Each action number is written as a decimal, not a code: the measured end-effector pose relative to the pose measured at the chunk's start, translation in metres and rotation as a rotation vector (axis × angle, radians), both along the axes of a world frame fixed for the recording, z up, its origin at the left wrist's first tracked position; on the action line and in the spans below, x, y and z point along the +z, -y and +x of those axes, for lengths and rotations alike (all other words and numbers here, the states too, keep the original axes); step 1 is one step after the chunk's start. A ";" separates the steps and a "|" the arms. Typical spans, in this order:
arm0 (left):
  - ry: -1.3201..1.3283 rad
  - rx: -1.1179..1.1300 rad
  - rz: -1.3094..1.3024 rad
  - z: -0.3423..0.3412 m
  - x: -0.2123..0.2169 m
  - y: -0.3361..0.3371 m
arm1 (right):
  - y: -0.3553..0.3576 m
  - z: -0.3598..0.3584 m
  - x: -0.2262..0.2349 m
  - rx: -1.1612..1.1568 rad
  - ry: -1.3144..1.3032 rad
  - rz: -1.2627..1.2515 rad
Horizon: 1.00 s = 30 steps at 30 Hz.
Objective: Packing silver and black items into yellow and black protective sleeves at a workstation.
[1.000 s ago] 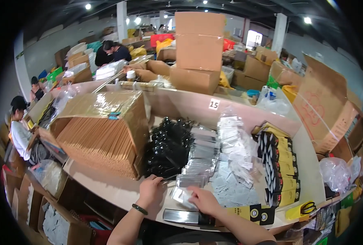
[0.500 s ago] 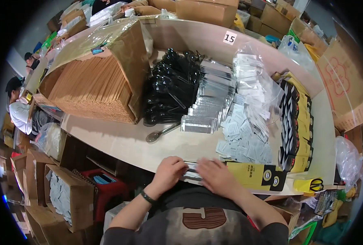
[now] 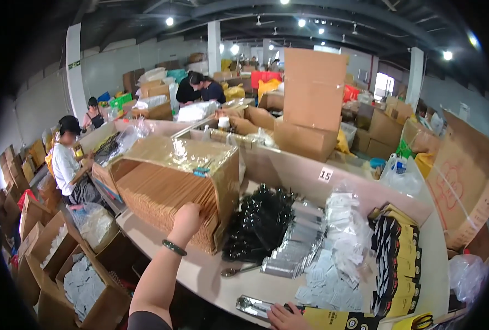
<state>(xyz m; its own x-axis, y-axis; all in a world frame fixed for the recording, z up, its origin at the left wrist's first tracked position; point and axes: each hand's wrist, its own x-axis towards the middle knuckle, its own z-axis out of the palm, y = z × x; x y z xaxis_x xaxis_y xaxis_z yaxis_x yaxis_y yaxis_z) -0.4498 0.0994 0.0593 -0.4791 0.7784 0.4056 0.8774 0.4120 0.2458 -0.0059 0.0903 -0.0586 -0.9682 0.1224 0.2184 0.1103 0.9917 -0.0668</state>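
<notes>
My left hand (image 3: 188, 220) reaches into the open side of a large carton (image 3: 230, 181). Its fingers curl at the edges of the tightly stacked brown cardboard sheets (image 3: 162, 190); the fingertips are partly hidden. Near the front edge of the table, my right hand (image 3: 287, 318) lies with its fingers stretched out. It rests between a silver-and-clear flat packet (image 3: 253, 306) and a yellow-and-black printed package (image 3: 332, 319). Behind them lie a spoon-like utensil in clear wrap (image 3: 230, 271), a heap of black wrapped utensils (image 3: 258, 225) and a row of silver packets (image 3: 295, 242).
White sachets (image 3: 327, 280) spread beside the silver packets. Folded yellow-and-black packages (image 3: 401, 258) stand in a row at the right. A raised panel (image 3: 288, 159) borders the table's far side. Open cartons (image 3: 85, 286) stand on the left, where a person (image 3: 68, 165) sits.
The view has tilted up, showing the hall. My left hand has left the silver packet and moved up and left to the brown sheets. My right hand stays by the packet.
</notes>
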 end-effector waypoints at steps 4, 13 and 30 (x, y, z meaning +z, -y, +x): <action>-0.027 -0.019 -0.012 -0.010 -0.004 -0.021 | 0.003 -0.011 0.012 -0.092 0.071 -0.100; -0.061 0.079 -0.225 -0.003 0.019 -0.025 | -0.002 0.001 -0.010 -0.142 0.076 -0.076; 1.359 -0.455 -0.186 0.133 -0.105 0.117 | -0.016 0.044 0.011 -0.233 -0.231 -0.313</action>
